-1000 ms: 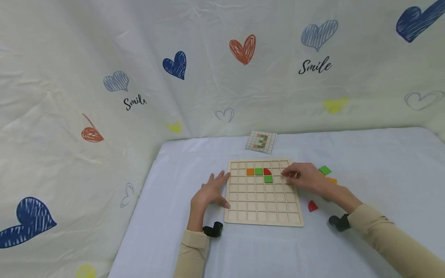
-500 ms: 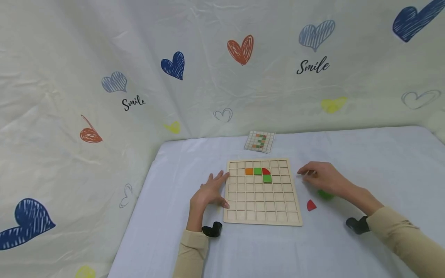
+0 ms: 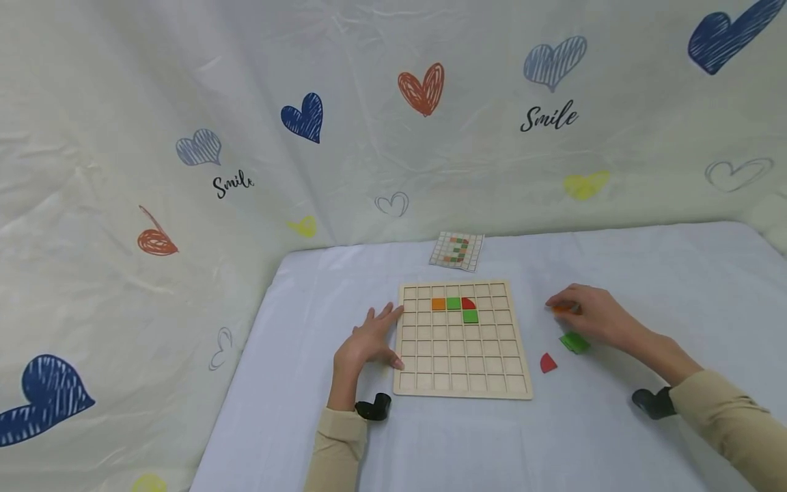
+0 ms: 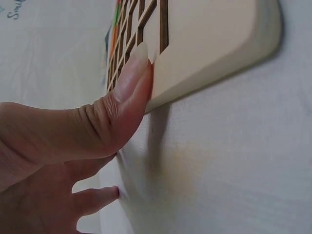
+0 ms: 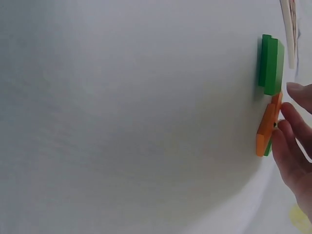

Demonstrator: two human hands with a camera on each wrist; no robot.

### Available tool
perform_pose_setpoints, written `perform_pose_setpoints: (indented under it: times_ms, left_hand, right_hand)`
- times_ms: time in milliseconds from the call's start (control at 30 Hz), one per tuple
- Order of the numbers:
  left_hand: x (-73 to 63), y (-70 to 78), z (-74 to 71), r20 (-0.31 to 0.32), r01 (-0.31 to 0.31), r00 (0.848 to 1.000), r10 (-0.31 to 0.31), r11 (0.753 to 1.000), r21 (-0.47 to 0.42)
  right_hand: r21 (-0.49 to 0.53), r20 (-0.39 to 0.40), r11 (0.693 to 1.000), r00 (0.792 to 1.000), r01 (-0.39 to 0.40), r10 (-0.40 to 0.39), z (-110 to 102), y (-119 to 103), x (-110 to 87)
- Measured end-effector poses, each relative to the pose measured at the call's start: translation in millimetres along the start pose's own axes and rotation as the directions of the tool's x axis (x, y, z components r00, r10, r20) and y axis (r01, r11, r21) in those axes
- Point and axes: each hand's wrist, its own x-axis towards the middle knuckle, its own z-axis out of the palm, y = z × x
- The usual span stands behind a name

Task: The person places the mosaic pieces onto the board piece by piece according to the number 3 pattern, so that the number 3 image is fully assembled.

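A light wooden grid board (image 3: 461,348) lies on the white cloth. Two green tiles, an orange tile (image 3: 438,304) and a red quarter-round tile (image 3: 468,303) sit in its upper cells. My left hand (image 3: 367,342) is spread at the board's left edge; in the left wrist view its thumb (image 4: 129,92) rests against the rim. My right hand (image 3: 593,314) is over an orange tile (image 3: 561,309) right of the board. In the right wrist view, its fingertips (image 5: 285,109) are right at the orange tiles (image 5: 266,127), partly hiding them, with thumb and fingers apart.
Stacked green tiles (image 3: 574,343) and a red quarter-round piece (image 3: 548,363) lie between board and right forearm. A printed pattern card (image 3: 457,251) lies behind the board. A heart-patterned curtain (image 3: 369,137) hangs behind the table. Black wrist cameras (image 3: 375,408) sit at both cuffs.
My right hand has moved right, away from the board's right edge to the loose orange tiles. The left hand stays at the board's left edge. The head view has shifted slightly.
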Motion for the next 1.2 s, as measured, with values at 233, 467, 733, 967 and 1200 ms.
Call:
perform_pose_setpoints:
  times_ms: [233,467,733,967,1200]
  left_hand:
    - [-0.8,-0.2,0.2,-0.002,0.001,1.0,-0.001,1.0,-0.003]
    - [-1.6,-5.4,1.2,-0.006,0.01,1.0,-0.01,1.0,-0.023]
    - [0.8,-5.1,0.5,-0.002,0.017,1.0,-0.017,0.999,-0.036]
    - [1.8,-2.1,0.5,0.006,0.019,1.0,-0.019,0.999,-0.028]
    - [1.2,-2.9,0.1,0.007,0.022,1.0,-0.022,0.999,-0.026]
  right_hand:
    - [-0.014,0.008,1.0,1.0,-0.01,0.01,0,4,1.4]
    - [-0.025,0.037,0.999,0.999,-0.03,0.031,4,4,5.6]
    - [0.008,0.002,0.999,0.999,-0.053,0.053,8,6,5.5]
    - [0.035,0.005,0.997,0.998,-0.063,0.063,5,4,2.2]
    - [0.098,0.042,0.993,0.998,-0.059,0.056,1,-4,3.6]
